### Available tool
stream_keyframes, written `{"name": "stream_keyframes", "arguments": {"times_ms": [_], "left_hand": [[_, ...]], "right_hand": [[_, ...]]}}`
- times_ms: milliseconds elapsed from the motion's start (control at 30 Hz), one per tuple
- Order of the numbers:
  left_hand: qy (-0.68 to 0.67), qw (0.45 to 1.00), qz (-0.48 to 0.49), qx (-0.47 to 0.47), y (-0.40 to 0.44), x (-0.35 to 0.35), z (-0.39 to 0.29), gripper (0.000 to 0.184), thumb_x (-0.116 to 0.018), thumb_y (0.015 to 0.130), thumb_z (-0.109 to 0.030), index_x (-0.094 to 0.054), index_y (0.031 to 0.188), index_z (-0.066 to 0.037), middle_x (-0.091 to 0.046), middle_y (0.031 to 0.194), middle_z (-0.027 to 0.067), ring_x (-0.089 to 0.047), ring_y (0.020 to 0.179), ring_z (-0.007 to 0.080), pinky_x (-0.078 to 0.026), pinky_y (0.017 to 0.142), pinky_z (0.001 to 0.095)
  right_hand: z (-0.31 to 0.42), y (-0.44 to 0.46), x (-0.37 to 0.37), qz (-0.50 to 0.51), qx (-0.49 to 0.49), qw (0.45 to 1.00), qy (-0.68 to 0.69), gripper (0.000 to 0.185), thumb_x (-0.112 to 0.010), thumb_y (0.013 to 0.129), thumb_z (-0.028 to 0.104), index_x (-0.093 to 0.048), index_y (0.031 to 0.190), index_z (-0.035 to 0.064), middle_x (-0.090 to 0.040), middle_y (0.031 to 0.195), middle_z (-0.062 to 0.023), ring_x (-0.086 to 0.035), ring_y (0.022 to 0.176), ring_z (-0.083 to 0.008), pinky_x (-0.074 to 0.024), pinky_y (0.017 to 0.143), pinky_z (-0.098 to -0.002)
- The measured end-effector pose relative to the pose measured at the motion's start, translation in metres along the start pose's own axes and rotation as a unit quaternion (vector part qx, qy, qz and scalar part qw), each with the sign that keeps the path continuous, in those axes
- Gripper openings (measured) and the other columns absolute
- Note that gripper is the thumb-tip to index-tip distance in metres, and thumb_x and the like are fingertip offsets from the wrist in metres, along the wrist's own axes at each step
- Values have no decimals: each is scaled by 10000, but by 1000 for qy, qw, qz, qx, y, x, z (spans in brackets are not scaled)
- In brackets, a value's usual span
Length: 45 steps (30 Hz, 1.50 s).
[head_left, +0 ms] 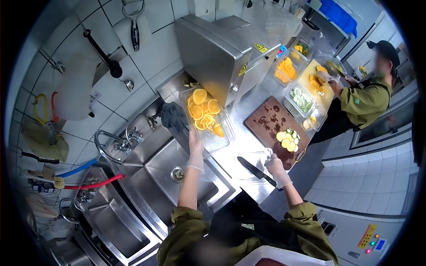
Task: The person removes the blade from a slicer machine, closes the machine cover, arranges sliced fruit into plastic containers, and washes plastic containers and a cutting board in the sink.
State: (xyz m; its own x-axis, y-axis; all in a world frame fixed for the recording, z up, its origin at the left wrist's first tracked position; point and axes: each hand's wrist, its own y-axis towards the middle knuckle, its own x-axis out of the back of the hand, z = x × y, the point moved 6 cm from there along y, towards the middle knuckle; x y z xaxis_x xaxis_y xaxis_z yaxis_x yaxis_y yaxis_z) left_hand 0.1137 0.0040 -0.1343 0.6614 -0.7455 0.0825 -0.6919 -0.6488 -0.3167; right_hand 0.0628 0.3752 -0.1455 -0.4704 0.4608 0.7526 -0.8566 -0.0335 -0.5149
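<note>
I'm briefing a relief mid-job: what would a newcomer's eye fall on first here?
Probably the bright orange slices in the clear container, left of the brown cutting board. Next might come the dark-bladed knife near the board's lower edge, then the round yellow slices at the board's right side. The bulky steel machine with yellow warning labels also stands out, at top centre.

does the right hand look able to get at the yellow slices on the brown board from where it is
Probably yes: the right hand is close beside the brown board, and nothing seems to stand between it and the yellow slices.
</note>
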Motion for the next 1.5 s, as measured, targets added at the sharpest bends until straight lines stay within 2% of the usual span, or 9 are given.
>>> {"name": "stream_keyframes", "arguments": {"times_ms": [333, 433, 600, 700, 833, 967, 1033, 1333, 1500], "left_hand": [[-101, 994, -20, -24, -15, -14, 60, 821, -383, 654, 157, -288, 1420, -122, -442, 1339, 85, -543, 952, 144, -444, 606, 211], [-114, 992, -37, -34, -32, -20, 63, 826, -376, 653, 157, -269, 1429, -104, -405, 1376, 84, -518, 1063, 174, -463, 723, 231], [-99, 991, -63, -57, -70, -29, 63, 847, -372, 643, 153, -226, 1439, -98, -357, 1405, 94, -462, 1153, 198, -441, 846, 236], [-123, 988, -85, -39, -84, -39, 61, 785, -434, 698, 107, -224, 1431, -78, -385, 1367, 120, -450, 1165, 218, -399, 925, 261], [52, 994, -77, -51, -81, -45, 95, 629, -554, 779, -23, -301, 1354, 6, -428, 1290, 160, -473, 1099, 228, -392, 930, 308], [143, 965, -212, -64, -69, 4, 25, 503, -619, 771, -126, -435, 1213, 28, -450, 1208, 244, -455, 1154, 310, -395, 924, 344], [153, 907, -279, -275, -27, 22, -39, 367, -630, 793, -214, -515, 1059, 11, -538, 1085, 195, -548, 1010, 297, -443, 820, 364], [573, 763, -65, -291, 270, -50, -75, 169, -581, 786, -219, -644, 901, -113, -661, 960, 112, -639, 908, 285, -517, 767, 404], [672, 689, -1, -273, 302, -86, -59, 191, -538, 860, -255, -679, 961, -175, -663, 1026, 37, -643, 949, 185, -533, 756, 329]], "right_hand": [[-87, -28, -8, -59, -83, 977, 189, 431, -638, 749, 131, -491, 1101, -69, -632, 805, -187, -636, 602, -218, -500, 502, -341], [-74, -36, -9, -80, -70, 955, 276, 429, -619, 802, 206, -482, 1110, -59, -632, 800, -167, -626, 640, -201, -499, 511, -314], [-77, -85, -5, 35, -70, 975, 208, 1062, -703, 720, 424, -94, 1380, -144, -641, 802, -125, -611, 626, -170, -478, 519, -272], [-60, -110, -4, 141, -96, 966, 193, 1013, -721, 709, 425, -187, 1351, -149, -633, 775, -134, -593, 582, -150, -462, 498, -267], [-71, -100, -16, 178, -77, 903, 384, 246, -564, 856, 115, -493, 974, -88, -610, 720, -116, -568, 494, -152, -446, 433, -269], [-69, -97, 0, 179, -94, 921, 334, 250, -556, 854, 143, -513, 982, -67, -617, 709, -91, -546, 457, -141, -435, 417, -272], [-71, -97, 8, 152, -97, 950, 257, 267, -549, 857, 168, -528, 994, -60, -626, 719, -92, -551, 459, -144, -438, 423, -272], [-51, -119, 34, -90, -33, 993, -71, 269, -569, 813, 283, -634, 948, 59, -642, 803, -223, -628, 761, -387, -505, 710, -463], [-53, -136, 36, -173, -8, 985, -17, 239, -565, 848, 228, -648, 998, 61, -650, 711, -170, -652, 616, -298, -518, 619, -376]]}}
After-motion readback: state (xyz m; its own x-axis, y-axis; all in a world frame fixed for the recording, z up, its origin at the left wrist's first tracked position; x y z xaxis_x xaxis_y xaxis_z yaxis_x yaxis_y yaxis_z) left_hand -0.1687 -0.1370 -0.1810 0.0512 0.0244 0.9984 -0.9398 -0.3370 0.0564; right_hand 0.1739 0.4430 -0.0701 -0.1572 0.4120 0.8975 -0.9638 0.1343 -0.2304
